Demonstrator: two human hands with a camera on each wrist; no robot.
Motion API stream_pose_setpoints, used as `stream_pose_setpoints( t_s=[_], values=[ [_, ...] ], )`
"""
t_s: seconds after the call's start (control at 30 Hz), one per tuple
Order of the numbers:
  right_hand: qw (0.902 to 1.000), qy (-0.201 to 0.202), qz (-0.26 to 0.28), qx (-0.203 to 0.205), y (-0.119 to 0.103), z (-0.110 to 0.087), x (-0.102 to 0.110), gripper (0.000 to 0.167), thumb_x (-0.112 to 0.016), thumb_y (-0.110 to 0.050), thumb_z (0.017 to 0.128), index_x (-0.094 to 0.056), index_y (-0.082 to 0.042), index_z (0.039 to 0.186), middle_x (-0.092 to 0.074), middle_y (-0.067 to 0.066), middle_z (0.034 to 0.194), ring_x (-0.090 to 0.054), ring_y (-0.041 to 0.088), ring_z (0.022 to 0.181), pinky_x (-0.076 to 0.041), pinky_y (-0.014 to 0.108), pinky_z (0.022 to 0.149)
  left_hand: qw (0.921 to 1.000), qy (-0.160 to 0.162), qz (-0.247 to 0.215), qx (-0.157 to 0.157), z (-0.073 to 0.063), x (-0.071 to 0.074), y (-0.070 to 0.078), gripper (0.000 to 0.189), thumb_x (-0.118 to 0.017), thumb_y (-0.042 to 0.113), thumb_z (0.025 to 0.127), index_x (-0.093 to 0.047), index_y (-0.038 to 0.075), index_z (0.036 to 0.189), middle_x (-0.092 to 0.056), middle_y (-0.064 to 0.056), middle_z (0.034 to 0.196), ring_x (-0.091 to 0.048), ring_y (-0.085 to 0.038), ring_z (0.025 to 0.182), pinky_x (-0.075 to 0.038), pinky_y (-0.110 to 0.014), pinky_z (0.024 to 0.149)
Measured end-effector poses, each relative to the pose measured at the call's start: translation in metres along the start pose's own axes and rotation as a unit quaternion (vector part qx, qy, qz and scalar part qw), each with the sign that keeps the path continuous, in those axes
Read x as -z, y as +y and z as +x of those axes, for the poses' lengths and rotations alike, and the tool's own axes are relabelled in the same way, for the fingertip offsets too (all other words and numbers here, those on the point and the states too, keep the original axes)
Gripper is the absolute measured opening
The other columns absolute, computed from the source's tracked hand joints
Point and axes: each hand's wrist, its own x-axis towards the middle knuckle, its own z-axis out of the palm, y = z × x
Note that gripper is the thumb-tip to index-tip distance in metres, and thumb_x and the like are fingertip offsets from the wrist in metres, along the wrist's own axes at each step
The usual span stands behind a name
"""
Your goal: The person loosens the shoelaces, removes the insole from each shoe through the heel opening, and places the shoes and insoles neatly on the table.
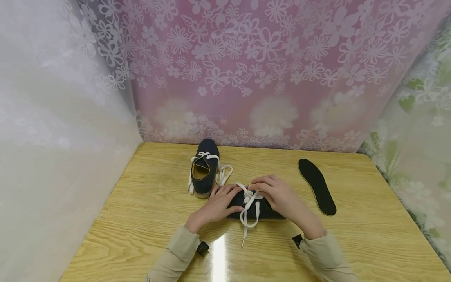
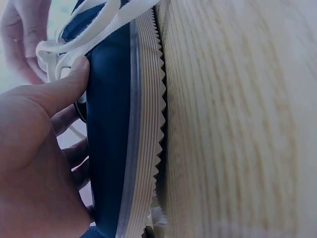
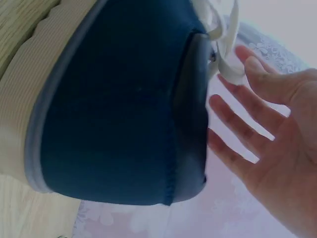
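A dark navy shoe (image 1: 262,211) with white laces lies sideways on the wooden table, toe to the left, its ridged pale sole down. My left hand (image 1: 220,205) holds it across the toe, thumb on the near side and fingers over the top. In the left wrist view the thumb (image 2: 74,79) lies close to the laces. At the lacing, my right hand (image 1: 278,194) pinches a white shoelace (image 3: 232,72) between thumb and forefinger; its other fingers are spread past the shoe's opening. One lace loop hangs down the near side, its tip on the table.
A second navy shoe (image 1: 208,166) stands behind to the left, toe away, with loose white laces beside it. To the right lies a black insole (image 1: 317,186). A pink flowered curtain (image 1: 239,78) hangs along the table's back edge, with pale sheets on both sides.
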Motion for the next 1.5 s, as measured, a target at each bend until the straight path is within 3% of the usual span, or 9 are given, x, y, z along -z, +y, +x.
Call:
stream_pose_setpoints(
  t_s=[0.4, 0.5, 0.6, 0.73, 0.83, 0.93, 1.07, 1.23, 1.5],
  values=[
    [0.9949, -0.009, -0.083, -0.056, 0.004, -0.007, -0.003, 0.016, -0.082, -0.011, 0.085, -0.076, -0.019, 0.098, -0.070, 0.008, 0.116, -0.064, 0.030, 0.104, -0.053, 0.049, 0.082, 1.0000, 0.000, 0.002, 0.000, 0.001, -0.002, -0.002, 0.064, -0.058, 0.046, 0.101, -0.038, 0.020, 0.156, -0.040, -0.006, 0.156, -0.034, -0.027, 0.147, -0.019, -0.059, 0.119],
    [0.9959, 0.035, -0.072, -0.041, 0.002, -0.004, -0.001, 0.018, -0.082, -0.008, 0.083, -0.074, -0.018, 0.096, -0.071, 0.004, 0.108, -0.064, 0.026, 0.099, -0.052, 0.045, 0.081, 1.0000, 0.002, -0.001, -0.003, 0.000, -0.001, -0.001, 0.064, -0.059, 0.045, 0.101, -0.039, 0.020, 0.156, -0.040, -0.007, 0.156, -0.034, -0.027, 0.146, -0.019, -0.060, 0.119],
    [0.9929, 0.113, -0.030, -0.023, -0.003, 0.000, 0.004, 0.012, -0.077, -0.009, 0.089, -0.075, -0.015, 0.099, -0.072, 0.001, 0.100, -0.065, 0.023, 0.092, -0.052, 0.040, 0.081, 0.9999, 0.002, -0.010, -0.006, 0.000, -0.001, 0.000, 0.064, -0.060, 0.044, 0.101, -0.038, 0.021, 0.157, -0.039, -0.007, 0.157, -0.034, -0.029, 0.147, -0.019, -0.061, 0.119],
    [0.9753, 0.216, 0.046, 0.009, -0.011, 0.005, 0.014, 0.015, -0.064, -0.020, 0.101, -0.076, -0.011, 0.103, -0.073, 0.001, 0.095, -0.067, 0.020, 0.085, -0.051, 0.027, 0.081, 0.9999, 0.003, -0.012, -0.005, 0.000, -0.001, -0.001, 0.064, -0.059, 0.044, 0.101, -0.037, 0.023, 0.157, -0.038, -0.007, 0.158, -0.033, -0.029, 0.148, -0.019, -0.061, 0.119],
    [0.9663, 0.244, 0.078, 0.027, -0.015, 0.008, 0.017, 0.025, -0.059, -0.025, 0.105, -0.076, -0.007, 0.103, -0.074, 0.004, 0.095, -0.068, 0.020, 0.084, -0.050, 0.021, 0.081, 1.0000, 0.003, -0.009, -0.003, 0.000, -0.001, -0.001, 0.065, -0.059, 0.045, 0.101, -0.036, 0.023, 0.157, -0.037, -0.006, 0.158, -0.032, -0.028, 0.148, -0.019, -0.061, 0.119],
    [0.9733, 0.215, 0.079, 0.018, -0.014, 0.008, 0.016, 0.022, -0.059, -0.021, 0.105, -0.075, -0.007, 0.111, -0.074, 0.003, 0.099, -0.067, 0.018, 0.082, -0.048, 0.020, 0.078, 0.9999, 0.002, -0.010, -0.001, 0.000, -0.001, -0.002, 0.065, -0.059, 0.045, 0.101, -0.037, 0.022, 0.157, -0.037, -0.007, 0.159, -0.032, -0.029, 0.148, -0.019, -0.061, 0.119],
    [0.9913, 0.121, 0.051, -0.013, -0.011, 0.005, 0.011, 0.025, -0.065, -0.005, 0.099, -0.071, -0.012, 0.123, -0.073, -0.001, 0.109, -0.064, 0.013, 0.085, -0.047, 0.026, 0.074, 0.9999, 0.001, -0.012, -0.001, -0.001, -0.001, -0.002, 0.065, -0.059, 0.045, 0.101, -0.037, 0.021, 0.157, -0.037, -0.007, 0.159, -0.032, -0.029, 0.148, -0.018, -0.061, 0.119],
    [0.9993, 0.024, 0.022, -0.019, -0.004, 0.002, 0.003, 0.025, -0.071, -0.001, 0.092, -0.074, -0.014, 0.114, -0.071, -0.001, 0.112, -0.064, 0.020, 0.103, -0.054, 0.039, 0.084, 0.9999, 0.002, -0.011, -0.003, -0.001, -0.002, -0.002, 0.064, -0.059, 0.045, 0.101, -0.037, 0.021, 0.157, -0.037, -0.007, 0.159, -0.032, -0.029, 0.148, -0.018, -0.061, 0.120],
    [0.9994, -0.013, -0.017, -0.026, 0.008, -0.007, -0.001, 0.020, -0.079, -0.002, 0.084, -0.076, -0.012, 0.101, -0.071, 0.009, 0.113, -0.064, 0.028, 0.106, -0.055, 0.044, 0.087, 0.9999, 0.000, -0.013, -0.006, -0.001, -0.001, -0.003, 0.065, -0.057, 0.046, 0.101, -0.036, 0.022, 0.158, -0.036, -0.007, 0.159, -0.031, -0.028, 0.149, -0.018, -0.061, 0.120]
  ],
)
